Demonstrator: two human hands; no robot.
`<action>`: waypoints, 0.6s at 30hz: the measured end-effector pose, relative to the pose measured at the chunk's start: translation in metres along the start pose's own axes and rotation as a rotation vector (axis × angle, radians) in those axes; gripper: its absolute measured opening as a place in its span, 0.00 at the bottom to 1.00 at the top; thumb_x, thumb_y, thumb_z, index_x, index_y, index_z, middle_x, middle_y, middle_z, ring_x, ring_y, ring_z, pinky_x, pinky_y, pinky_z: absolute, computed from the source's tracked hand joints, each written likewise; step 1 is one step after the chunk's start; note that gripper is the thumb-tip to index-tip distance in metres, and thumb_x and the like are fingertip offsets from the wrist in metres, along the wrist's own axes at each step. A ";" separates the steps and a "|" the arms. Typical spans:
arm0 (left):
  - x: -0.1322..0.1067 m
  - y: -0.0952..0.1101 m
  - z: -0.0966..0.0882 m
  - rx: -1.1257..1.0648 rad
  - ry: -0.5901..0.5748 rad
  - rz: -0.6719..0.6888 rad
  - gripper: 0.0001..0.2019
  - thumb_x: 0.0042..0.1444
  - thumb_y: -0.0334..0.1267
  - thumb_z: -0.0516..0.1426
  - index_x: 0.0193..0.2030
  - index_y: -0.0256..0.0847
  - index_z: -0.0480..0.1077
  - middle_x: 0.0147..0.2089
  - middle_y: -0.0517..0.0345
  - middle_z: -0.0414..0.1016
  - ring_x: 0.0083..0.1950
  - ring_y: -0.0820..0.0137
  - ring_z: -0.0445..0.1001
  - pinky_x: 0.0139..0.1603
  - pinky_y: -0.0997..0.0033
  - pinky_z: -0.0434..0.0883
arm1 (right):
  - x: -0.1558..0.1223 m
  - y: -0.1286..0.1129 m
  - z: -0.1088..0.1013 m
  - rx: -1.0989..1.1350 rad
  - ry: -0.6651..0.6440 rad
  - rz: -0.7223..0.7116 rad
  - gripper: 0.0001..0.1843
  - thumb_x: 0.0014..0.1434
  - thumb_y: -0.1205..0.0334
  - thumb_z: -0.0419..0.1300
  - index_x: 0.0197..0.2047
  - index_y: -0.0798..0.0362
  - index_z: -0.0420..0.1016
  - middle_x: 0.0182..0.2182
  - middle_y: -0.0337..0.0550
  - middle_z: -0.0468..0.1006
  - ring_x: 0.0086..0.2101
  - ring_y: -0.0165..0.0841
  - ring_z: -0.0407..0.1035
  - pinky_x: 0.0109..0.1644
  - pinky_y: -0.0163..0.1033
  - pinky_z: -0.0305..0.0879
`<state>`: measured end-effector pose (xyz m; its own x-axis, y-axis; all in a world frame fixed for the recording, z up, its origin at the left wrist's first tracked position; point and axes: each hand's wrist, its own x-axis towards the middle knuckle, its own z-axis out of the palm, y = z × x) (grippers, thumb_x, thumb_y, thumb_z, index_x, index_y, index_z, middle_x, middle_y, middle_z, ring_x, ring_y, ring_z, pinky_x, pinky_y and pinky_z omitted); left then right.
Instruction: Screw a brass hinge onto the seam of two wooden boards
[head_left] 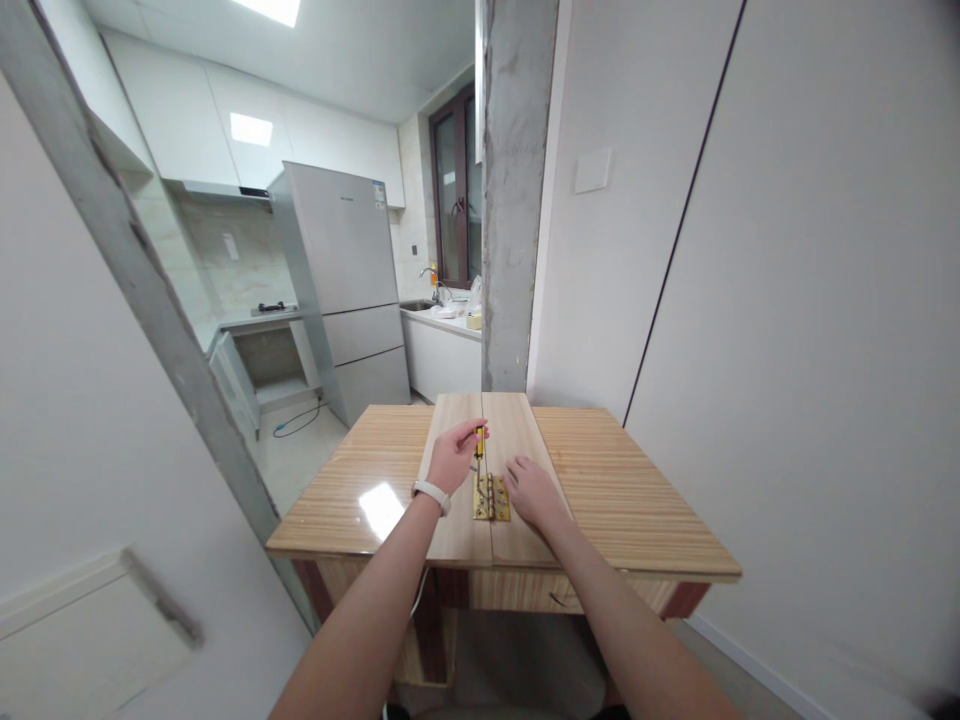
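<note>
A wooden table stands at six o'clock on a grey floor. White walls fill three o'clock. A bare concrete pillar rises at twelve. At eleven o'clock a kitchen opens: a silver fridge, white upper cabinets, a counter with a sink, a dark-framed window. Ceiling lights glow above.

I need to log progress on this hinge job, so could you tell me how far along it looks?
Done: two boards lie side by side on the table, with the brass hinge laid across their seam. In hand: the left hand holds a yellow-handled screwdriver upright over the hinge, while the right hand rests beside it. Left: the hinge is too small to tell which screws are in.
</note>
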<state>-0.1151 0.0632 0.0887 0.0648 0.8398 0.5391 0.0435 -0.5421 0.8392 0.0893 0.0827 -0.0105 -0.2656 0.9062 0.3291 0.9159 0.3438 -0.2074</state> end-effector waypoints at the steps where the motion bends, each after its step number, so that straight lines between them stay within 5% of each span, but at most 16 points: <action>1: 0.000 -0.001 0.000 -0.004 0.009 -0.002 0.14 0.63 0.35 0.58 0.55 0.42 0.76 0.49 0.50 0.82 0.52 0.64 0.80 0.56 0.60 0.75 | 0.000 0.000 0.000 0.000 0.000 0.000 0.25 0.71 0.49 0.44 0.59 0.48 0.73 0.62 0.50 0.70 0.61 0.40 0.60 0.65 0.43 0.51; 18: 0.003 -0.002 -0.002 0.081 0.073 0.033 0.10 0.61 0.38 0.62 0.49 0.41 0.76 0.44 0.52 0.80 0.45 0.67 0.79 0.49 0.66 0.75 | 0.001 0.001 0.003 -0.012 0.014 -0.016 0.24 0.71 0.48 0.45 0.58 0.48 0.74 0.61 0.51 0.70 0.61 0.41 0.61 0.66 0.43 0.50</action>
<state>-0.1169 0.0667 0.0883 -0.0047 0.8197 0.5727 0.1229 -0.5679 0.8139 0.0897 0.0844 -0.0129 -0.2757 0.8972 0.3451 0.9153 0.3547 -0.1908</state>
